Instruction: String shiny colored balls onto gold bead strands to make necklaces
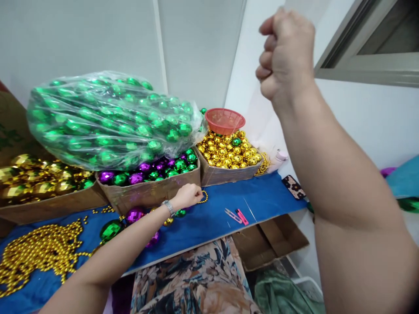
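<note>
My left hand [188, 196], with a watch on its wrist, is closed low over the blue table. Right at its fingertips lies a small loop of gold beads [204, 197]; what the fingers pinch is hidden. Beneath and beside that forearm rest larger shiny balls, among them a green ball [111, 230] and a purple ball [135, 214]. High on the right, my right hand [288, 54] is raised in a closed fist, and anything inside it cannot be made out. Pink-handled thread snips [233, 216] and a pink cutter [242, 216] lie on the blue cloth [216, 222].
Cardboard boxes hold gold balls [225, 150], purple and green balls [153, 171], and larger gold balls [36, 183]. A clear bag of green balls [114, 120] and a red basket [225, 121] sit on top. Gold bead strands [42, 250] pile at left; a phone [293, 187] lies right.
</note>
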`<control>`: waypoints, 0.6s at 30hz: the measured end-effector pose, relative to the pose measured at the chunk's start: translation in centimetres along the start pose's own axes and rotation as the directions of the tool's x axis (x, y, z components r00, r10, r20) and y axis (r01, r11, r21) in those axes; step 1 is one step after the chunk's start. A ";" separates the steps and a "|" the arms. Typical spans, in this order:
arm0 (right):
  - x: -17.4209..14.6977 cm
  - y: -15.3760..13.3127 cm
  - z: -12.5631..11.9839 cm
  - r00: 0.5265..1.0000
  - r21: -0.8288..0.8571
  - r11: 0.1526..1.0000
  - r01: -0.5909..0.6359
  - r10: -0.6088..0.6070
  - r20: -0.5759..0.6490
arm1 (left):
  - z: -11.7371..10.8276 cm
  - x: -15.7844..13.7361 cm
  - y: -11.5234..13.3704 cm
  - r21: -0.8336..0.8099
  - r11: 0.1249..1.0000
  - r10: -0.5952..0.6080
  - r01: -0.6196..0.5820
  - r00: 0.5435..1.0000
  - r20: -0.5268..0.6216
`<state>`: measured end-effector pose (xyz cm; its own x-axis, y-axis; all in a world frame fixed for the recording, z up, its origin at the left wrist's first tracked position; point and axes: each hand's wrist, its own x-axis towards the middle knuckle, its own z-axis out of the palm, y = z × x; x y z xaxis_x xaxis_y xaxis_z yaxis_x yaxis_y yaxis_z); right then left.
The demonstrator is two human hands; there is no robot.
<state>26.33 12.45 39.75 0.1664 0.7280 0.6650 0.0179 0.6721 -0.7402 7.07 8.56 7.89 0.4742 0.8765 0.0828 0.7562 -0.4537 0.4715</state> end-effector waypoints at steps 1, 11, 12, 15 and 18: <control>0.0 0.1 0.7 1.000 -0.005 1.000 0.010 -0.010 0.020 | 0.2 0.1 0.2 -0.009 1.000 0.008 -0.008 1.000 0.020; -0.6 4.9 8.9 0.947 -0.263 0.954 0.147 -0.058 0.316 | 2.2 0.4 0.9 -0.293 0.954 0.138 -0.070 0.967 0.216; -1.3 6.0 9.6 0.898 -0.348 0.913 0.212 -0.041 0.438 | 2.4 0.3 0.9 -0.339 0.939 0.141 -0.057 0.963 0.229; -4.6 10.0 9.9 0.580 -0.493 0.759 0.425 0.189 0.792 | 2.5 -0.3 0.7 -0.483 0.875 0.105 0.027 0.964 0.244; -9.0 14.4 8.1 0.517 -0.576 0.674 0.462 0.323 0.793 | 2.2 -1.3 -0.1 -0.627 0.770 0.021 0.120 0.977 0.212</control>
<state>17.15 16.66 23.96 -0.6895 0.7008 0.1830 0.6572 0.7115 -0.2486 7.40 7.12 5.86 0.5745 0.8129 -0.0955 0.3563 -0.1434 0.9233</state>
